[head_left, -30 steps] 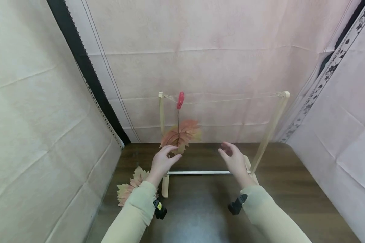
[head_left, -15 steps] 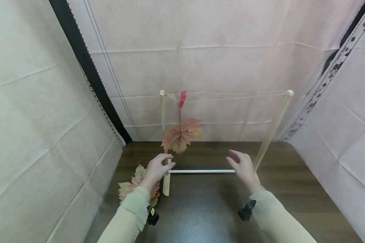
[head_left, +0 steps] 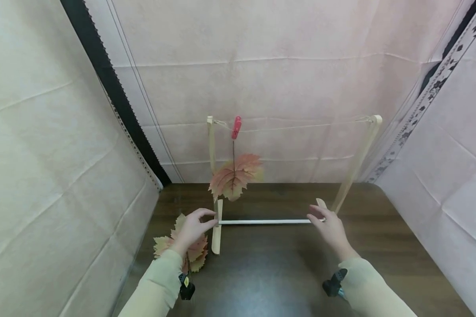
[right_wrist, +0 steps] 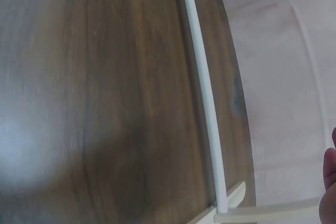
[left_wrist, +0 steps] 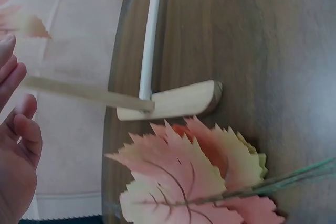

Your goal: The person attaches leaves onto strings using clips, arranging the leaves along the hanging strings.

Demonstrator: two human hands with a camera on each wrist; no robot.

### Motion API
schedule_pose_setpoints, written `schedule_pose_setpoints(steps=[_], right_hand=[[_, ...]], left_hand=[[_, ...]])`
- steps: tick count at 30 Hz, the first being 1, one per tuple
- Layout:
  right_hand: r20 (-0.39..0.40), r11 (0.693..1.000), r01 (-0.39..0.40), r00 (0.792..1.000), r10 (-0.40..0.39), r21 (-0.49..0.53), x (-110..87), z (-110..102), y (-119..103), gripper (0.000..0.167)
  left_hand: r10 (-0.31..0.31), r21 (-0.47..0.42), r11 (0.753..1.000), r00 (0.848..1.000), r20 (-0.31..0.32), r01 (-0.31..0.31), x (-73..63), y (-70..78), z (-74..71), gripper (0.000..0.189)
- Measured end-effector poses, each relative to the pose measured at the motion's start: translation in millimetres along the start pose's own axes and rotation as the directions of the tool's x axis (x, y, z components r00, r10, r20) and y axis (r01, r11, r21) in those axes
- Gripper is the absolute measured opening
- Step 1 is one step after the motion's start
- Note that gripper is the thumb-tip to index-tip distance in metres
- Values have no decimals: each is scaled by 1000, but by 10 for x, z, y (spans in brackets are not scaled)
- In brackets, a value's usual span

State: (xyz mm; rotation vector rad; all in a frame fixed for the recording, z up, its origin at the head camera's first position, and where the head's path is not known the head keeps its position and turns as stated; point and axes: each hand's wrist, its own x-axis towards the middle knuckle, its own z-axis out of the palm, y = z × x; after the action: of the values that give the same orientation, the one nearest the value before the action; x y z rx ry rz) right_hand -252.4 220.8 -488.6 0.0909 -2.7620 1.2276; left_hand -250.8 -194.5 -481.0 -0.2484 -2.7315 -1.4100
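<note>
A wooden stand with two posts holds a string [head_left: 301, 127] across its top. On the string, a red clothespin [head_left: 236, 127] clips the stem of a hanging maple leaf [head_left: 236, 176]. My left hand [head_left: 192, 231] hovers by the left post's foot [head_left: 216, 240], fingers loosely bent, with nothing in them. Below it, several more maple leaves [left_wrist: 178, 182] lie stacked on the table, stems toward me; the hand and sleeve partly cover them in the head view. My right hand [head_left: 332, 231], also holding nothing, is beside the foot of the right post [head_left: 357, 163].
A white rod [head_left: 265, 222] joins the stand's two feet low over the brown wooden table [head_left: 269, 273]. Pale fabric [head_left: 285, 88] hangs behind the table, with more fabric on the left [head_left: 63, 176] and right sides.
Both hands have moved apart and down toward me, the left away from the hanging leaf and the right toward the right post's foot. The leaf and clothespin stay on the string.
</note>
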Motion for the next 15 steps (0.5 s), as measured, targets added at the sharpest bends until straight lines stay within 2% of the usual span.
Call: schedule_pose_setpoints(steps=[4,9,15], right_hand=[[-22,1000,0,1000,0,-25,-31,-34,86,46],[-35,998,10,999,-12,-66,-105,-86,185,46],[-5,994,0,1000,0,-107,-183,-172,289,52]], left_hand=[[-40,-7,999,999,23,40,-48,-87,-66,25],[-104,36,994,994,40,102,-99,-165,-129,23],[-96,88,992,994,54,91,-152,-234,-194,23]])
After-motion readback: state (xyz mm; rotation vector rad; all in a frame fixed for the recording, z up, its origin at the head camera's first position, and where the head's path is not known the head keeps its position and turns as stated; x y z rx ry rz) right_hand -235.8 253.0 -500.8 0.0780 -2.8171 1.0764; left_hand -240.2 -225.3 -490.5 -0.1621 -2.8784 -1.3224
